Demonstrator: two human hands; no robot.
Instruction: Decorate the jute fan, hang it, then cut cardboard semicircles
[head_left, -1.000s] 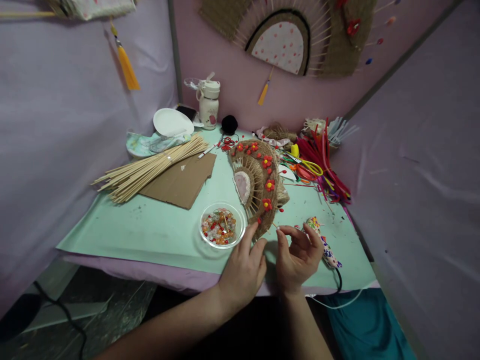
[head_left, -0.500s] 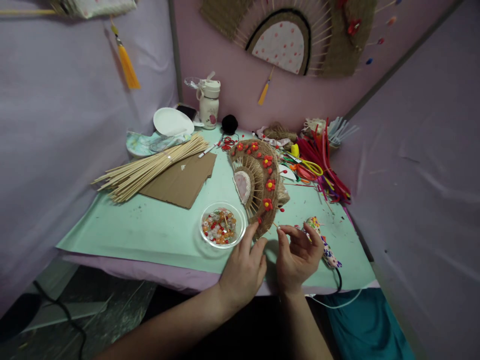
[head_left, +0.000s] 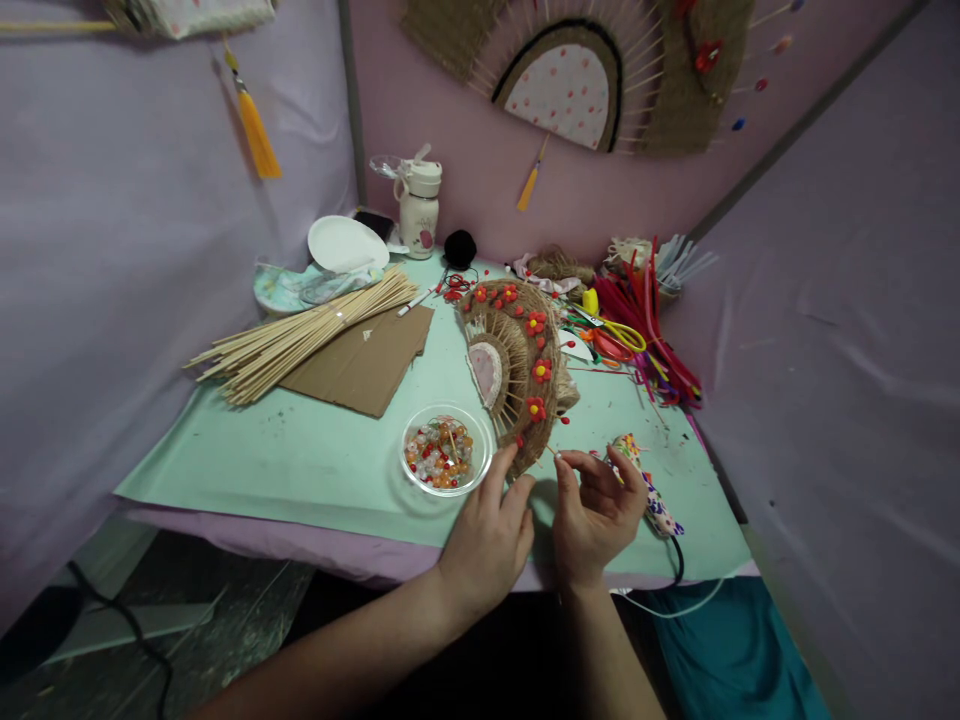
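My left hand [head_left: 491, 535] presses fingertips on the near edge of the jute fan [head_left: 517, 370], which lies on the tabletop [head_left: 300, 460] beside the bowl of beads [head_left: 444, 450]. My right hand [head_left: 596, 515] pinches something tiny, perhaps a bead, at a stick tip poking from that edge. If my pinch slips, it could roll off the tabletop; a push too hard might snap the stick. The glue gun [head_left: 646, 490] lies just beside my right knuckles and may burn them.

Looks like a little home craft corner: desk [head_left: 300, 470] crammed with bamboo sticks [head_left: 300, 335], pipe cleaners [head_left: 649, 320], scissors [head_left: 615, 335], a bowl of beads [head_left: 442, 452], finished woven fans [head_left: 577, 70] pinned on the fabric walls
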